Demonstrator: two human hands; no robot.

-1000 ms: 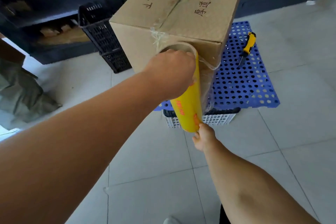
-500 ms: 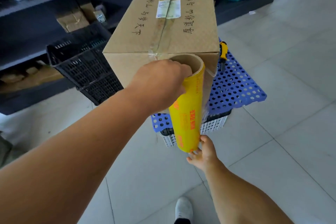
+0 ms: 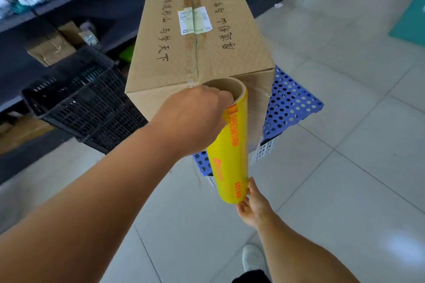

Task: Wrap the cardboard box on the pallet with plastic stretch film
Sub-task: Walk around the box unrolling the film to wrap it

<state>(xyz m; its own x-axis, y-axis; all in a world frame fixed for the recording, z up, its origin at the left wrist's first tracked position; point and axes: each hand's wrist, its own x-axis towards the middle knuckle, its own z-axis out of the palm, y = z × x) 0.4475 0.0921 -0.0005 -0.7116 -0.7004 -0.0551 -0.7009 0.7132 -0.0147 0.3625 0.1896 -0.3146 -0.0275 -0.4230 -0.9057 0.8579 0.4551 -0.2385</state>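
A large brown cardboard box (image 3: pixel 197 37) with black handwriting and a white label stands on a blue perforated pallet (image 3: pixel 292 105). A yellow roll of stretch film (image 3: pixel 232 151) is held upright against the box's near face. My left hand (image 3: pixel 195 117) grips the roll's top, fingers hooked into the cardboard core. My right hand (image 3: pixel 251 204) holds the roll's bottom end from below. Clear film (image 3: pixel 258 108) runs from the roll across the right part of the near face to the box's right corner.
Stacked black plastic crates (image 3: pixel 85 101) stand left of the box. A white crate (image 3: pixel 264 149) sits under the pallet. Dark shelving (image 3: pixel 69 0) with parcels and bags runs along the back. The floor is pale tile (image 3: pixel 345 167). My white shoe (image 3: pixel 253 257) shows at the bottom.
I have stepped leftward around the box, so its near face now fronts me. The roll has travelled along that face with both hands still on it. The yellow knife on the pallet is out of sight.
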